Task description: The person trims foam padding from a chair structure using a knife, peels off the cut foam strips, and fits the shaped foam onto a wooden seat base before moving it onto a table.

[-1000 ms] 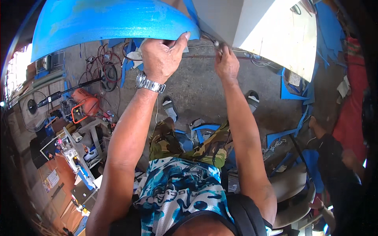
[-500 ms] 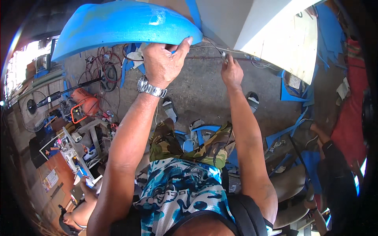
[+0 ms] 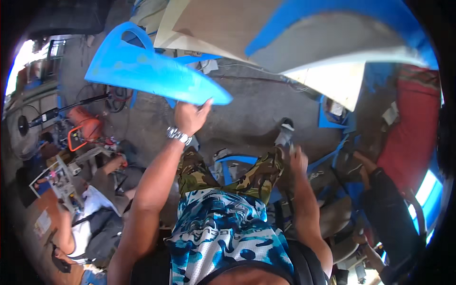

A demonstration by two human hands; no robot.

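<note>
Over the floor (image 3: pixel 244 110), left hand (image 3: pixel 191 118) clamped on one blue panel (image 3: pixel 145 73), right hand (image 3: pixel 298 161) well apart, blurred, grip unclear, lettering (image 3: pixel 219 234) on one patterned shirt (image 3: pixel 230 251), one orange tank (image 3: pixel 89 122).

workshop | orange compressor (image 3: pixel 89 125) | blue sheet offcuts (image 3: pixel 240 159) | grey floor (image 3: pixel 251 105)

My left hand (image 3: pixel 191 118) brings the blue piece (image 3: pixel 142 69) lower in the frame — it now slants across the upper left, an arched strip (image 3: pixel 146 38) showing on top. My right hand (image 3: pixel 298 162), blurred, drops from upper middle to right of centre. More of a co-worker (image 3: pixel 88 232) shows lower left.
</note>
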